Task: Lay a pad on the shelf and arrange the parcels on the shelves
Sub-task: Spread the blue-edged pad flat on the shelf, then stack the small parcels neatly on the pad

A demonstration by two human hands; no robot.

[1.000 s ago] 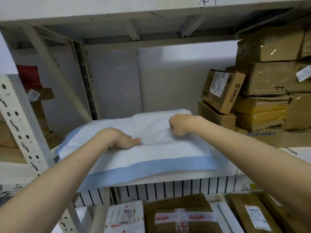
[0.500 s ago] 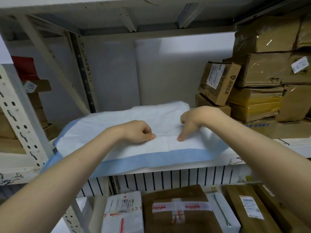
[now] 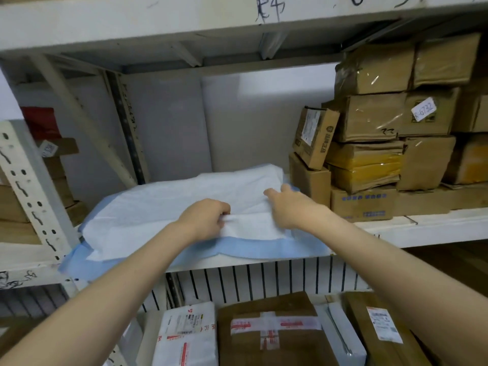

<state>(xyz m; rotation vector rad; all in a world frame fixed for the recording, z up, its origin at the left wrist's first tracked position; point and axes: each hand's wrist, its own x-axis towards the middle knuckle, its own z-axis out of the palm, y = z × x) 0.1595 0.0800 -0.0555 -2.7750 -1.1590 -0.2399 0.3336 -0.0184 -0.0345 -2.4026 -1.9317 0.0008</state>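
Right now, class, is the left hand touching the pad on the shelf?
Touching. The head view shows the left hand pinching a raised fold of the white pad between curled fingers and thumb.

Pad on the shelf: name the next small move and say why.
Probably smooth the pad flat toward the right. The left hand pinches a raised crease in it, the right hand lies open beside it, and the pad sits rumpled on the shelf.
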